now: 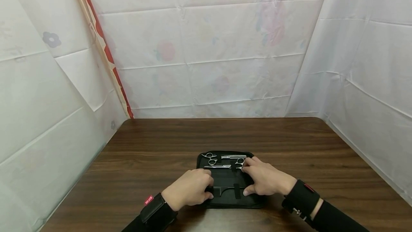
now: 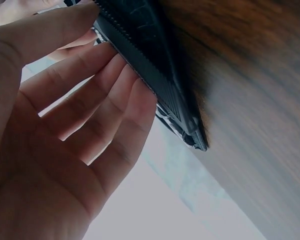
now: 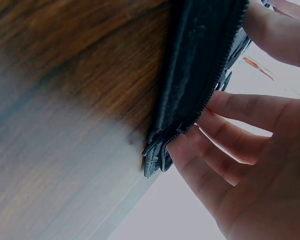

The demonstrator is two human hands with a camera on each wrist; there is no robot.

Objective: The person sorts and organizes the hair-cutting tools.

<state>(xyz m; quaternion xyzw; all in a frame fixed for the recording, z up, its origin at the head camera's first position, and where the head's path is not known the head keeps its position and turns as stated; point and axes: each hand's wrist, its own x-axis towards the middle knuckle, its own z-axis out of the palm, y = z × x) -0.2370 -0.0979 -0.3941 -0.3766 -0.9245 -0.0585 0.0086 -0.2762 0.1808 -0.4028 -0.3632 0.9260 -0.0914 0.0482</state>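
A black zip case lies unfolded on the table, holding silver hairdressing scissors and a slim silver tool near its far edge. A second pair of scissors is partly covered by my right hand. A dark comb sits in the near half under a strap. My left hand touches the case's left edge, its fingers extended and spread along the zipper side. At the right edge, my right fingers reach over the zipper, with the thumb apart from them.
The brown wooden table stretches around the case. White patterned sheets hang behind and at both sides, with a red and cream strip at the left corner. Black bands wrap both wrists.
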